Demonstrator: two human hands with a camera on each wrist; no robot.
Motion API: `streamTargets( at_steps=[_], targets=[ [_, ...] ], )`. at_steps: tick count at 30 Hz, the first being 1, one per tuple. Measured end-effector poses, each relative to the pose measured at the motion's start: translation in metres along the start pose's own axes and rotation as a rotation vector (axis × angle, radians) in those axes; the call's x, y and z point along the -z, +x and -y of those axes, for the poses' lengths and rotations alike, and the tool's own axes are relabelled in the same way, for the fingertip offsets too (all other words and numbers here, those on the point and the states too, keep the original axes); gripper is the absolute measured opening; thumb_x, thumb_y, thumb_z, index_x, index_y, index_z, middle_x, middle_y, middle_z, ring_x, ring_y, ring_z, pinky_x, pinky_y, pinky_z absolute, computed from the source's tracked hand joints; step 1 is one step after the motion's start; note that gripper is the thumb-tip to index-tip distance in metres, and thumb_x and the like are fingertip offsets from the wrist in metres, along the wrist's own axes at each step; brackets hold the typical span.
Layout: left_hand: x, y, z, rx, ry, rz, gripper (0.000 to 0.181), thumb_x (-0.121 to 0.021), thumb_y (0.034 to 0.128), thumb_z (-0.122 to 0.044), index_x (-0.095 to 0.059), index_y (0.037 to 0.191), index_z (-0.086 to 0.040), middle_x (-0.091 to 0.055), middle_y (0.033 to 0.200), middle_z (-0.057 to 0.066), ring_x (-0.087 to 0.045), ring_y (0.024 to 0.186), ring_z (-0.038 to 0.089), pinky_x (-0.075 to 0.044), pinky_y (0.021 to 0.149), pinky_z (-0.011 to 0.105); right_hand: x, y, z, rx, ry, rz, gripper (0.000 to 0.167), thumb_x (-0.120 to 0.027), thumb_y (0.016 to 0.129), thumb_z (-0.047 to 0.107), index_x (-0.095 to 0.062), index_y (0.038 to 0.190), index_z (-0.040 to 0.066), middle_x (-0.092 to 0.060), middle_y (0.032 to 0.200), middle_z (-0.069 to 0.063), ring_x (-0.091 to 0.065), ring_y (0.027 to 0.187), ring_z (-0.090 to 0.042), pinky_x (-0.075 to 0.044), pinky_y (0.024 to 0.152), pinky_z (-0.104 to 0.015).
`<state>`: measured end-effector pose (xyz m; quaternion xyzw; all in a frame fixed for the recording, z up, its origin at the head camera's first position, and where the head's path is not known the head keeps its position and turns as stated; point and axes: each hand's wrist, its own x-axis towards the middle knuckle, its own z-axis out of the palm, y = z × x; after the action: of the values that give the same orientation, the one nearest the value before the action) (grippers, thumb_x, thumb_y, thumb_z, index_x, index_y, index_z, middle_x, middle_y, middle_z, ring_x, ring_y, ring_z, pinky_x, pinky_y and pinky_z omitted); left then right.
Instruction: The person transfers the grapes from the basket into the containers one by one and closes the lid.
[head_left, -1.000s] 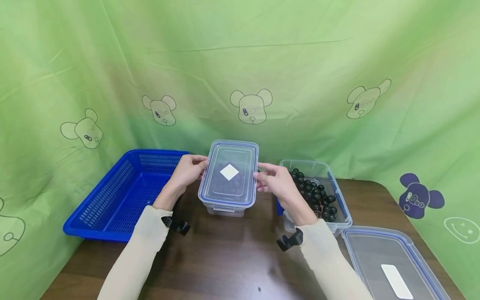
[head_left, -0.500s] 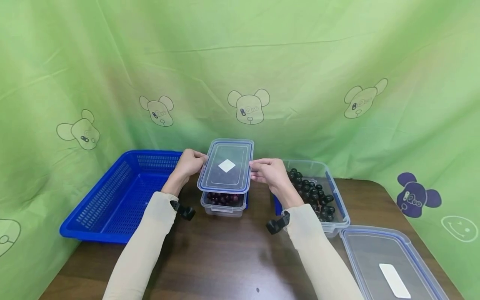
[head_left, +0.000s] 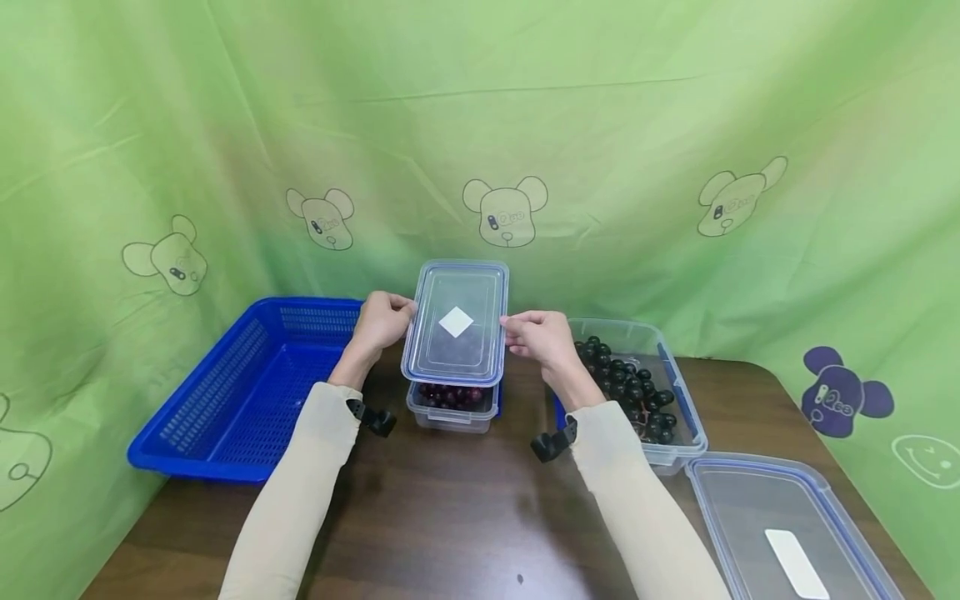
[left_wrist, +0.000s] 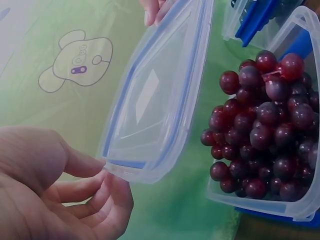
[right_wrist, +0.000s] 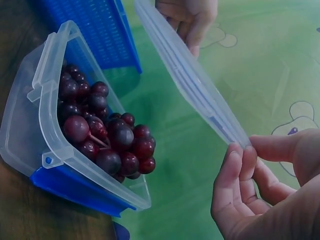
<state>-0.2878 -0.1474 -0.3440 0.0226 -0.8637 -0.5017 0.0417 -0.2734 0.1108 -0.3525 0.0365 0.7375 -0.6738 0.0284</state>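
A clear plastic lid (head_left: 480,354) with a blue seal and a white diamond label is held up between both hands, lifted clear of its container. My left hand (head_left: 382,321) pinches its left edge between thumb and fingers; my right hand (head_left: 543,337) pinches the right edge the same way. Below it stands a small clear container (head_left: 450,419) on the table. Dark red grapes (left_wrist: 265,130) fill this container, some heaped above its rim in the wrist views. A blue side clip (right_wrist: 80,192) hangs open along the container's side.
On the left sits a blue perforated basket (head_left: 180,462). At right, a larger clear container (head_left: 686,417) holds black grapes (head_left: 626,383). A big lid (head_left: 738,508) lies on the brown table (head_left: 450,525) in front of it. A green curtain (head_left: 600,125) hangs behind.
The lid has come up off the small container, tilted and raised by both hands, and the red grapes beneath have come into view. Both hands have risen slightly with it.
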Motion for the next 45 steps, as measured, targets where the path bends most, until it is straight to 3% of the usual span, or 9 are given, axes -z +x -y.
streamTargets(
  at_steps=[8, 14, 21, 28, 31, 34, 36, 39, 45],
  targets=[
    [0.002, 0.001, -0.004, -0.050, 0.070, -0.058, 0.031, -0.058, 0.1053, -0.017, -0.075, 0.124, 0.002, -0.075, 0.123, 0.020, -0.067, 0.100, 0.026, -0.053, 0.080, 0.032, 0.000, 0.006, -0.003, 0.017, 0.004, 0.012, 0.022, -0.077, 0.095, 0.014, -0.076, 0.110, -0.003, -0.073, 0.072, 0.006, -0.070, 0.070, -0.009, -0.064, 0.075, -0.024],
    [0.004, -0.005, -0.009, -0.073, 0.069, -0.089, 0.028, -0.060, 0.1046, -0.018, -0.076, 0.121, -0.001, -0.077, 0.117, 0.018, -0.069, 0.095, 0.025, -0.053, 0.076, 0.032, 0.002, 0.005, -0.001, 0.046, -0.092, 0.001, 0.023, -0.075, 0.097, 0.020, -0.078, 0.111, 0.002, -0.071, 0.068, 0.012, -0.067, 0.077, -0.006, -0.058, 0.079, -0.027],
    [0.016, -0.009, -0.014, -0.153, -0.228, -0.076, 0.028, -0.066, 0.1025, -0.011, -0.072, 0.126, 0.004, -0.073, 0.114, 0.023, -0.070, 0.063, 0.005, -0.062, 0.063, 0.021, 0.005, -0.004, 0.013, 0.134, -0.130, -0.014, 0.024, -0.074, 0.098, 0.027, -0.078, 0.114, 0.009, -0.077, 0.074, 0.016, -0.071, 0.096, -0.011, -0.054, 0.080, -0.026],
    [0.024, -0.009, -0.005, -0.269, -0.507, 0.017, 0.031, -0.070, 0.0980, -0.001, -0.068, 0.125, 0.014, -0.071, 0.100, 0.007, -0.079, 0.073, 0.010, -0.065, 0.080, 0.028, 0.008, -0.012, 0.018, 0.189, -0.114, -0.004, 0.029, -0.075, 0.098, 0.027, -0.076, 0.122, 0.010, -0.083, 0.095, 0.005, -0.071, 0.112, -0.015, -0.056, 0.097, -0.039],
    [0.024, -0.009, -0.002, -0.256, -0.557, 0.038, 0.025, -0.068, 0.0960, 0.007, -0.068, 0.119, 0.017, -0.073, 0.097, 0.007, -0.080, 0.075, 0.011, -0.064, 0.083, 0.027, 0.008, -0.013, 0.014, 0.187, -0.104, 0.007, 0.029, -0.072, 0.100, 0.024, -0.074, 0.125, 0.009, -0.083, 0.105, 0.000, -0.072, 0.108, -0.013, -0.056, 0.102, -0.041],
    [0.022, -0.008, -0.001, -0.193, -0.577, 0.041, 0.021, -0.061, 0.0977, 0.010, -0.068, 0.116, 0.019, -0.074, 0.108, 0.019, -0.079, 0.076, 0.010, -0.064, 0.085, 0.026, 0.006, -0.012, 0.008, 0.164, -0.064, 0.012, 0.028, -0.069, 0.101, 0.017, -0.072, 0.126, 0.005, -0.081, 0.114, -0.007, -0.074, 0.096, -0.009, -0.058, 0.100, -0.036],
    [0.020, -0.006, -0.001, -0.140, -0.563, 0.033, 0.024, -0.054, 0.1007, 0.007, -0.068, 0.117, 0.018, -0.071, 0.119, 0.027, -0.079, 0.077, 0.009, -0.064, 0.086, 0.025, 0.004, -0.010, 0.003, 0.150, -0.037, 0.014, 0.027, -0.064, 0.102, 0.012, -0.070, 0.127, 0.002, -0.079, 0.121, -0.014, -0.075, 0.089, -0.006, -0.060, 0.098, -0.032],
    [0.018, -0.005, 0.000, -0.077, -0.464, 0.010, 0.031, -0.050, 0.1031, -0.003, -0.070, 0.120, 0.015, -0.069, 0.128, 0.030, -0.074, 0.080, 0.006, -0.064, 0.080, 0.023, 0.001, -0.006, -0.004, 0.133, 0.003, 0.024, 0.028, -0.058, 0.105, 0.010, -0.068, 0.127, -0.003, -0.071, 0.134, -0.022, -0.075, 0.087, -0.005, -0.062, 0.095, -0.029],
    [0.010, -0.002, 0.007, -0.047, -0.218, 0.006, 0.029, -0.071, 0.0981, -0.018, -0.077, 0.117, 0.004, -0.075, 0.122, 0.022, -0.070, 0.087, 0.014, -0.061, 0.074, 0.025, -0.004, -0.002, -0.012, 0.111, -0.031, 0.024, 0.032, -0.068, 0.103, 0.020, -0.067, 0.124, -0.003, -0.072, 0.130, -0.025, -0.076, 0.085, -0.009, -0.064, 0.091, -0.031]
  ],
)
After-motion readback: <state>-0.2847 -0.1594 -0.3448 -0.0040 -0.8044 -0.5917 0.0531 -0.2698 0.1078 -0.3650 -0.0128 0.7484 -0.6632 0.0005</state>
